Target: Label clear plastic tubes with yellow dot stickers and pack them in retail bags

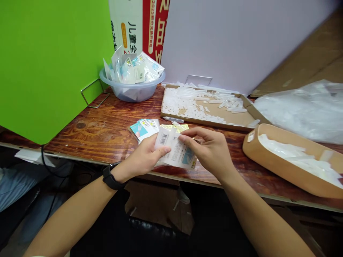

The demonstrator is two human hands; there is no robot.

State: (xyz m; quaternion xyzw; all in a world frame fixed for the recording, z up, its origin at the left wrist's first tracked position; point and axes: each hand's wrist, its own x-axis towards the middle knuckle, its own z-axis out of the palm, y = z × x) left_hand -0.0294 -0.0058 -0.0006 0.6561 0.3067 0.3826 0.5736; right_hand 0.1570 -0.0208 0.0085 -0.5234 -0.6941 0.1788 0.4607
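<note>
Barcoded packet (175,151) — one, gripped by left hand (142,160) and right hand (207,151); more packets (144,129) just behind.

Plainly a small packing station of some workshop or back room, nothing like a home kitchen. Set up along a varnished wooden bench (88,144), boxed in by a bright green board (48,64) at left and a pale lilac board (227,43) at the far side. Barcoded packets (134,69) heaped in a clear plastic basin (131,94) before a printed carton (139,25). Small white plastic pieces (193,101) spread over a flat cardboard tray (214,116), with more piled in a long cardboard tray (284,171) at right, near a bulging translucent plastic bag (300,110).
</note>
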